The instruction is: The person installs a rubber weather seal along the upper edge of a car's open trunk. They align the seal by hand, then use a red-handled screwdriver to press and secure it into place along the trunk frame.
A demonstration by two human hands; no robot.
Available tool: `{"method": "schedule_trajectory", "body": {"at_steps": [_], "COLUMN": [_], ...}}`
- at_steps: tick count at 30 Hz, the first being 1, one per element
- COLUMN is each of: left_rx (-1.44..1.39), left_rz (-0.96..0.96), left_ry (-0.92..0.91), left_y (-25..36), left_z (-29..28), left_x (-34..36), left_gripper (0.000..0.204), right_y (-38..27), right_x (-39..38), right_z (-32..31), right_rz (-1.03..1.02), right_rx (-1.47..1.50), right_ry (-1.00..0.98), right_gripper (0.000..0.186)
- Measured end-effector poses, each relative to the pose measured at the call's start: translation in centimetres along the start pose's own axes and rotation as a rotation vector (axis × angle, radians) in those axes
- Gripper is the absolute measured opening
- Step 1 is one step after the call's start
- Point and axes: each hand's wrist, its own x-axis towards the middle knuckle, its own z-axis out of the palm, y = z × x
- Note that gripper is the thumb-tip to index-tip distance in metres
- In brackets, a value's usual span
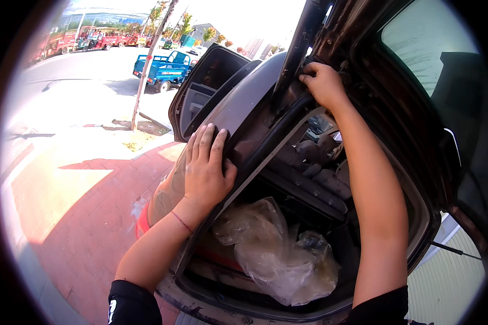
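Observation:
I face the open back of a dark car, its tailgate (358,40) raised overhead. My left hand (205,170) lies flat on the car's rear side panel (249,122), left of the opening, fingers stretched out. My right hand (324,85) reaches up to the top left corner of the opening, by the tailgate's hinge area. Its fingers are bent and closed there; what they grip is too dark and small to make out. Below, in the boot, lies a crumpled clear plastic bag (271,252), touched by neither hand.
Seat backs (309,184) stand beyond the boot. A side door (211,81) hangs open at the car's left. A gas strut (455,249) shows on the right. Left are red paving (81,200), a tree trunk (144,81) and a blue cargo tricycle (165,67).

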Motion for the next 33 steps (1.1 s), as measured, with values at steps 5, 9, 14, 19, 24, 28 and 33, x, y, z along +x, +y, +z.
{"method": "schedule_trajectory", "body": {"at_steps": [5, 9, 14, 19, 24, 28, 33], "left_rx": [-0.027, -0.07, -0.046, -0.139, 0.533, 0.858, 0.718], "left_rz": [-0.021, -0.02, 0.085, 0.568, 0.68, 0.5, 0.514], "left_ry": [-0.027, -0.066, -0.014, -0.079, -0.198, -0.768, -0.947], "left_y": [0.6, 0.4, -0.1, 4.5, 10.4, 9.5, 10.6], "left_z": [0.0, 0.0, -0.5, -0.2, 4.6, 8.7, 8.4], "left_x": [0.5, 0.4, 0.2, 5.7, 20.2, 28.3, 29.9], "left_gripper": [0.065, 0.065, 0.061, 0.049, 0.023, 0.033, 0.043], "right_y": [0.4, -0.4, -5.5, -4.6, -4.3, -1.9, 2.7], "right_x": [-0.4, -0.5, -12.4, -30.5, -39.8, -44.9, -49.7], "right_z": [1.6, -2.1, -3.8, 4.4, 13.5, 15.9, 20.3], "right_rz": [-0.183, 0.143, -0.185, -0.108, 0.086, 0.148, 0.401], "right_rx": [-0.058, 0.173, 0.394, 0.629, 1.185, 1.453, 1.589], "right_ry": [0.227, -0.183, 0.306, 0.053, -0.208, -0.379, -0.597], "right_gripper": [0.024, 0.025, 0.021, 0.014, 0.012, 0.01, 0.017]}}
